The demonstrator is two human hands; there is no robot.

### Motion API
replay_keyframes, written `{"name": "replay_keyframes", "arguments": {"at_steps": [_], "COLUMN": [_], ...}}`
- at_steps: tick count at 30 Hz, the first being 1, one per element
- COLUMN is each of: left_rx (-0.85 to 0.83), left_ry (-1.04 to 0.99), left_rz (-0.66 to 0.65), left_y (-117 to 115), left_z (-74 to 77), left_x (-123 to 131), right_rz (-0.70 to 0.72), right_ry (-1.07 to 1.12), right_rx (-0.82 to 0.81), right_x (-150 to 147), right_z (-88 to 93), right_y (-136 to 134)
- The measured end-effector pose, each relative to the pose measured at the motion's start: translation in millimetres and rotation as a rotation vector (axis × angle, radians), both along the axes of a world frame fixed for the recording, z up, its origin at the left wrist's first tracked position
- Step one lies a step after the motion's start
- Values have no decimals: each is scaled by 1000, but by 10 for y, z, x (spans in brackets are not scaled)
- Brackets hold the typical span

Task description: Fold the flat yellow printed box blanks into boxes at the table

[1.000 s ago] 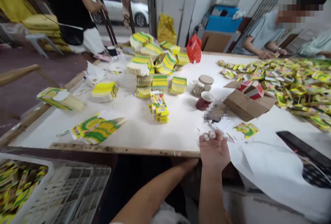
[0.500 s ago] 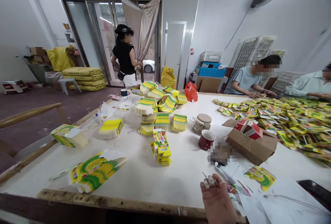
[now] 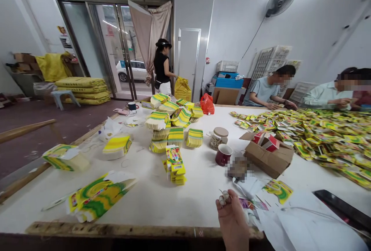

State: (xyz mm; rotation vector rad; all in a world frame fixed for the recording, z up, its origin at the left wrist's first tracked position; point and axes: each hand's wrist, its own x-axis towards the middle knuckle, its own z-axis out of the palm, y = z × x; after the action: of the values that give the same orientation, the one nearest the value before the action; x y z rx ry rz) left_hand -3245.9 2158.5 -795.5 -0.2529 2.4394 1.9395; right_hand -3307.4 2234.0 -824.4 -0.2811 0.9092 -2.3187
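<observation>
My right hand rests palm up at the front edge of the table, with its fingers loosely curled. White wrappings cover two of its fingertips, and a thin pale strand sticks out beside them. Nothing plainly sits in the palm. Just right of the hand lie a purple-printed wrapper and white sheets. Ahead and to the left stands a small stack of yellow-green printed cartons. A fanned pile of flat cartons lies farther left. My left hand is out of view.
Carton bundles are heaped mid-table. A lidded jar, a maroon mug and an open cardboard box stand to the right. Many loose cartons spread before seated co-workers. Another person stands by the yellow bag.
The view has turned slightly right. My right hand's fingers have turned inward a little, showing less palm. The standing person has moved right to the yellow bag.
</observation>
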Motion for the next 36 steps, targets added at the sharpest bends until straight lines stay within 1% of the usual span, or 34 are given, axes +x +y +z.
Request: {"name": "replay_keyframes", "arguments": {"at_steps": [2,4,6,8,9,11,13,16,18,20,28,32,36], "left_rx": [-10,-11,-10,-18,-30,-5,73,199,237,232,154,153,148], "left_ry": [-13,-41,-79,-119,-131,-90,4,141,206,245,313,328,348], "left_rz": [79,126,138,156,203,344,508,718,822,889,1030,1071,1079], "left_y": [100,203,262,254,229,163,108,88,110,142,193,178,136], "left_z": [4,5,21,57,79,121,142,121,92,70,94,90,34], "left_x": [173,475,829,1131,1239,1353,1363,1302,1270,1263,1328,1341,1373], "right_rz": [-30,-46,-59,-63,-55,-16,26,75,123,165,310,357,361], "right_ry": [10,1,-41,-92,-113,-141,-163,-140,-108,-90,-53,19,75], "right_rx": [23,45,60,66,64,53,46,60,70,83,122,126,148], "right_x": [37,66,95,130,151,200,255,346,412,482,766,882,955], "right_z": [1,16,55,116,152,226,290,346,361,371,402,370,326], "right_y": [-28,-43,-49,-51,-53,-61,-74,-93,-101,-108,-133,-133,-131]}}
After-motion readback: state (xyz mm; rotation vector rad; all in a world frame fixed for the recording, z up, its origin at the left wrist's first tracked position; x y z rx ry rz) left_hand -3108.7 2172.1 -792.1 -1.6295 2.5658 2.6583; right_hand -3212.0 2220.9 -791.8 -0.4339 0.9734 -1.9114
